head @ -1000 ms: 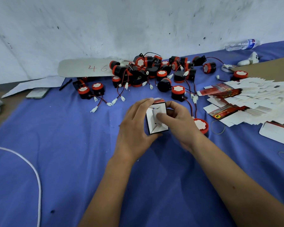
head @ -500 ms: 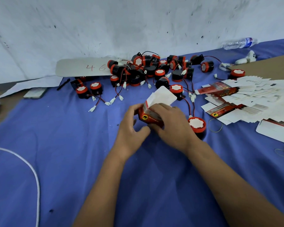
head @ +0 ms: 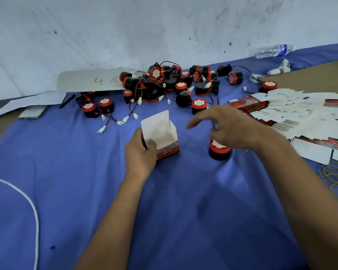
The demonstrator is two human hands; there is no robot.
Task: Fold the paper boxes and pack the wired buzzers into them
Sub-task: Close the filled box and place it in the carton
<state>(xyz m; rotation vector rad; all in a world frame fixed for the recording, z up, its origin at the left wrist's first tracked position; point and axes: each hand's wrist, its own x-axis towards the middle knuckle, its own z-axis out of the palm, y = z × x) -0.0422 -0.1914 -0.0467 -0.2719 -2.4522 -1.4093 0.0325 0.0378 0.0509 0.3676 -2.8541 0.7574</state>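
Holding the folded paper box (head: 161,140) upright on the blue tabletop (head: 183,211), the left hand (head: 140,154) grips its near-left wall, thumb hooked over the rim. The box stands with its mouth up and its white lid flap raised at 12 o'clock, and the inside looks empty.

At 3 o'clock from the box, near but not touching it, one wired buzzer (head: 219,151) sits on its black base with the red-rimmed white face up. The right hand (head: 230,129) hovers just above it, blurred, fingers loose and spread, grasping nothing. Whether a fingertip already touches the buzzer cannot be told.

The main buzzer pile (head: 170,82) lies at 12 o'clock against the wall, wires and white plugs trailing toward the box. The stack of flat boxes (head: 293,114) fans out at 2 o'clock.

By my reading, folding of this box is done and packing is the step in hand. The next move calls for the right hand to close on the nearby buzzer, gather its wire so that the plug does not snag or hang outside, and lower it through the open mouth. The left hand should steady the light card, which could tip or crush. Then the lid flap needs tucking in.
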